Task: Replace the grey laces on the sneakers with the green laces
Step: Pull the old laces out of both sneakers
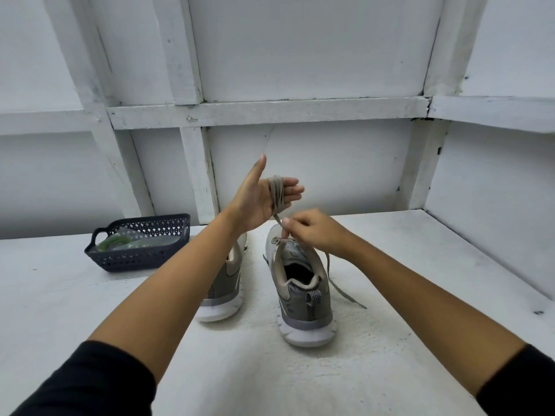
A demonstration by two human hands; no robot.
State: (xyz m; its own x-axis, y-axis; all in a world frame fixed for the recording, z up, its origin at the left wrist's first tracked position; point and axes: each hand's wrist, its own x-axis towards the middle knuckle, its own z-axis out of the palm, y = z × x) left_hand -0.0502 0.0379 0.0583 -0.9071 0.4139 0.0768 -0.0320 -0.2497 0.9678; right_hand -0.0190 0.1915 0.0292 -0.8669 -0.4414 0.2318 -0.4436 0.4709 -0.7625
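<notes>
Your left hand (pixel 258 202) is raised with the palm turned toward you, thumb pointing up and apart from the fingers. The four fingers are held nearly straight, with the grey lace (pixel 277 195) wound round them in several loops. From that coil the lace drops to your right hand (pixel 312 232), which pinches it between thumb and curled fingers just above the tongue of the right-hand sneaker (pixel 303 298). The loose tail of the same lace runs from under that hand, down the sneaker's outer side, and ends on the white table (pixel 420 265). The left-hand sneaker (pixel 226 286) stands just beside it, heel toward you, partly hidden behind your left forearm. Further left, well apart from the shoes, a dark plastic basket (pixel 132 262) holds the green laces (pixel 112 243) in clear wrapping.
</notes>
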